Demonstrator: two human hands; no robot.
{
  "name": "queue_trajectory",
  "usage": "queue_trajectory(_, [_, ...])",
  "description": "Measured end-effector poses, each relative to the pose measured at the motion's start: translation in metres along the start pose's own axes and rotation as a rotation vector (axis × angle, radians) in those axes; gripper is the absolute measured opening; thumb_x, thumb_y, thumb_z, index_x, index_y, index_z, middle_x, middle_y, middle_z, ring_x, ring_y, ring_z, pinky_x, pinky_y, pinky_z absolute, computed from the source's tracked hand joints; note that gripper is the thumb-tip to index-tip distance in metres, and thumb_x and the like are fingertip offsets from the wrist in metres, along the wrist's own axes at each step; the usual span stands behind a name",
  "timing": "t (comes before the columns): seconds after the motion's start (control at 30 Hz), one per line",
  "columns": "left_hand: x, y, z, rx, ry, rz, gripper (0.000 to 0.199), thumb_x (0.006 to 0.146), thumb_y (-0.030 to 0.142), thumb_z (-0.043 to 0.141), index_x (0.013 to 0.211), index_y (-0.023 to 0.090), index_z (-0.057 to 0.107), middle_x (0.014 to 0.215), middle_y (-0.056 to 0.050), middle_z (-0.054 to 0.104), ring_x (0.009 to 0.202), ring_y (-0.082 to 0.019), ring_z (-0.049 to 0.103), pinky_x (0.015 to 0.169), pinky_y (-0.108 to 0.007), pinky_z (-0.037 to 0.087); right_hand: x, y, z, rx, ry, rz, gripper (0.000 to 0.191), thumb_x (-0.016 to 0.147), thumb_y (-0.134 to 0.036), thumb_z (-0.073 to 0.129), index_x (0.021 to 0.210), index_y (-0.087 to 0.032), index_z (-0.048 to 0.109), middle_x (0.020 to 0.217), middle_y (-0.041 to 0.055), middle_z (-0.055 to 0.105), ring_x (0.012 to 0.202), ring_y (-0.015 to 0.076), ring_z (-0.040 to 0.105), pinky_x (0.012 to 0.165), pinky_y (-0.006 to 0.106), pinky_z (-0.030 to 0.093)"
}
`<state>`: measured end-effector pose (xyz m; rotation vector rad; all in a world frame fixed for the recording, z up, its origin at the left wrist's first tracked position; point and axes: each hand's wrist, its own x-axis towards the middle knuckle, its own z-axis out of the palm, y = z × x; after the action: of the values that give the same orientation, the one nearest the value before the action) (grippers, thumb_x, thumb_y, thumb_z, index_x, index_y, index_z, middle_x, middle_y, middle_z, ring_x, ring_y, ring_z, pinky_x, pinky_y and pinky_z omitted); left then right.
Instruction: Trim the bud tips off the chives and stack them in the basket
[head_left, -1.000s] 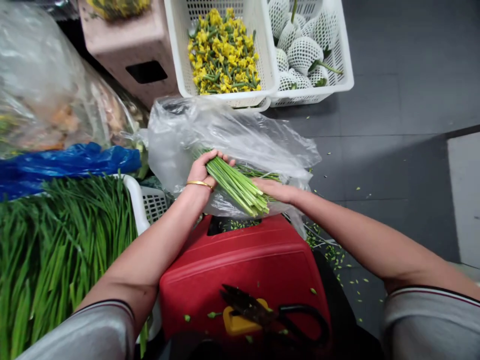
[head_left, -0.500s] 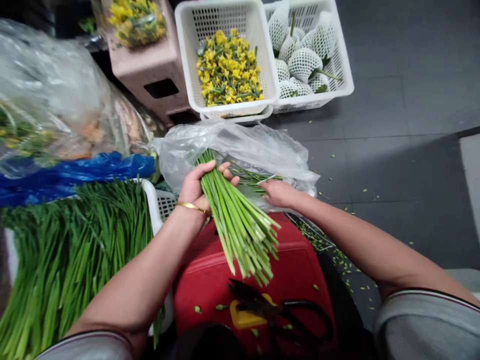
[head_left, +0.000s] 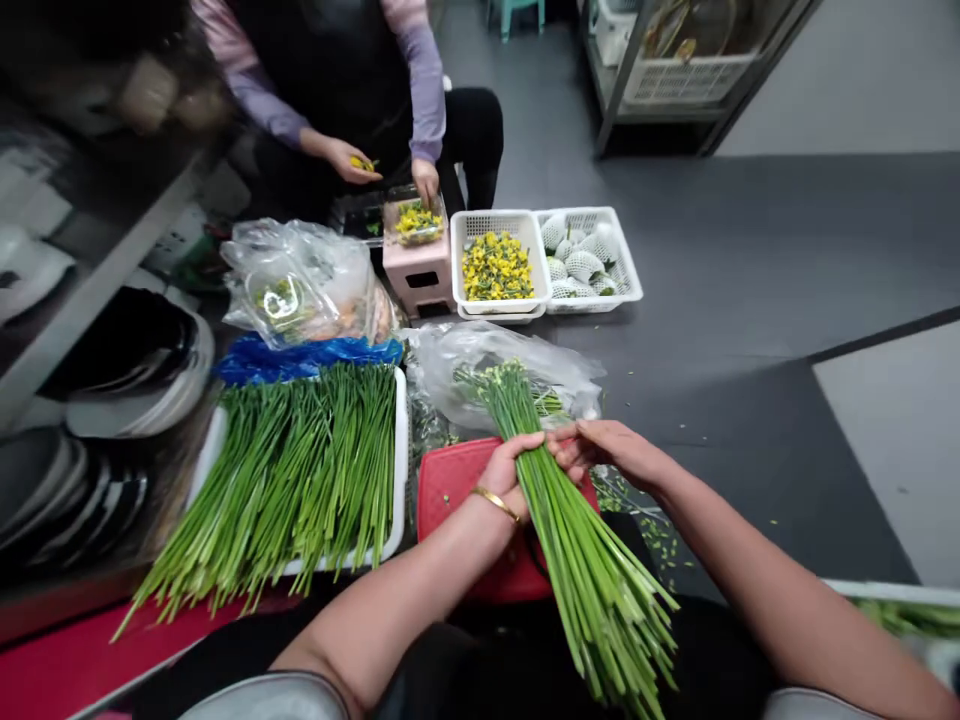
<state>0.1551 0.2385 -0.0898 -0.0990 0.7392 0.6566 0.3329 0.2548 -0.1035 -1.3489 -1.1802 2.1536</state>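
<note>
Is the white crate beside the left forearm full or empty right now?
Full: long green stalks cover the white crate nearly side to side, their ends hanging over its near edge.

Grey short sleeves, dark legwear and a gold bangle.
The grey left sleeve shows at seven o'clock, finished with a dark edge; the grey right sleeve, cut off by the frame, sits between four and five o'clock. Both forearms are uncovered, leading to a bare left hand and a bare right hand. A thin, rigid gold bangle with a smooth shine circles the left wrist. At six o'clock, black legwear covers the lap, its weave lost in shadow.
</note>
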Motion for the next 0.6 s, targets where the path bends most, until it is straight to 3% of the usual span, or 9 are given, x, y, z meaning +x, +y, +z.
queue_trajectory(0.13, [-0.049,-0.021,0.027,-0.057,-0.103,-0.059,0.005,0.069,0.014,0.054,0.072,0.013,0.057,0.057,0.0,0.056,0.053,-0.012,0.058,0.068,-0.031,0.054,-0.058,0.002,0.027,0.11,0.164,-0.059,0.067,0.07,-0.071,0.058,0.103,-0.013,0.067,0.081,0.0112,0.071,0.067,0.0173,0.067,0.07,0.032,0.052])
queue_trajectory(0.27, [-0.093,-0.025,0.038,0.213,-0.307,0.014,0.01,0.06,0.016,0.061,0.07,0.013,0.059,0.057,0.0,0.058,0.053,-0.012,0.059,0.063,-0.029,0.051,-0.096,-0.005,0.064,0.139,0.119,-0.229,0.063,0.071,-0.07,0.058,0.103,-0.016,0.067,0.089,0.0114,0.071,0.077,0.0192,0.068,0.078,0.034,0.053])
queue_trajectory(0.4, [-0.13,-0.021,0.037,0.644,-0.365,0.333,0.025,0.048,0.018,0.074,0.069,0.012,0.061,0.058,-0.003,0.062,0.055,-0.015,0.06,0.061,-0.028,0.048,-0.109,-0.023,0.104,0.036,0.154,-0.543,0.077,0.065,-0.068,0.065,0.125,-0.019,0.055,0.113,0.0126,0.065,0.106,0.0248,0.062,0.096,0.041,0.046])
queue_trajectory(0.5, [-0.156,-0.02,0.027,0.844,-0.293,0.622,0.032,0.045,0.018,0.079,0.071,0.011,0.063,0.061,-0.002,0.063,0.058,-0.015,0.059,0.062,-0.028,0.047,-0.107,-0.024,0.128,-0.093,0.167,-0.704,0.095,0.061,-0.065,0.07,0.138,-0.019,0.04,0.126,0.0144,0.057,0.122,0.028,0.051,0.107,0.046,0.035])
queue_trajectory(0.6, [-0.176,-0.025,0.012,0.963,-0.157,0.878,0.03,0.048,0.023,0.081,0.071,0.013,0.064,0.065,-0.001,0.064,0.061,-0.015,0.06,0.063,-0.029,0.048,-0.098,-0.008,0.15,-0.263,0.177,-0.767,0.103,0.056,-0.058,0.077,0.142,-0.02,0.034,0.136,0.014,0.048,0.131,0.03,0.042,0.112,0.049,0.028])
